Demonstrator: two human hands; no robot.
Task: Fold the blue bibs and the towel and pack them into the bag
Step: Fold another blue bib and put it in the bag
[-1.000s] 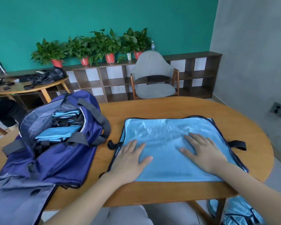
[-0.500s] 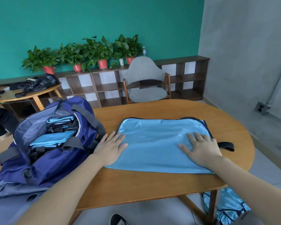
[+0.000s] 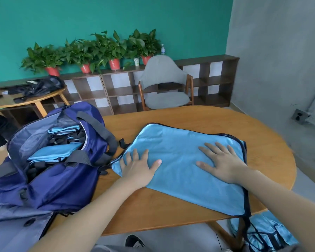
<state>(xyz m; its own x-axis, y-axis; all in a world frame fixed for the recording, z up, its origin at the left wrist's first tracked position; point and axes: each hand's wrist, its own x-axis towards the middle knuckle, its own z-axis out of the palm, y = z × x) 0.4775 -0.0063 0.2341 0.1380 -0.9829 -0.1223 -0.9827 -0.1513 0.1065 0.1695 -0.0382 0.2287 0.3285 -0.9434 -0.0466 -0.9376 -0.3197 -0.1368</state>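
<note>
Both hands (image 3: 138,168) (image 3: 224,164), fingers flat, press bib (image 3: 180,160) overhanging table (image 3: 171,211) edge.

Glossy cloth bib (image 3: 180,157); wooden table (image 3: 198,120)

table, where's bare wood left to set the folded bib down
Bare table runs along the far edge beyond the bib, plus the right end and a near strip between both forearms. The left is crowded by the open bag, which touches the bib.

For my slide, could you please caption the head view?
Both hands, left and right, press a blue bib flat beside the open bag.
</note>
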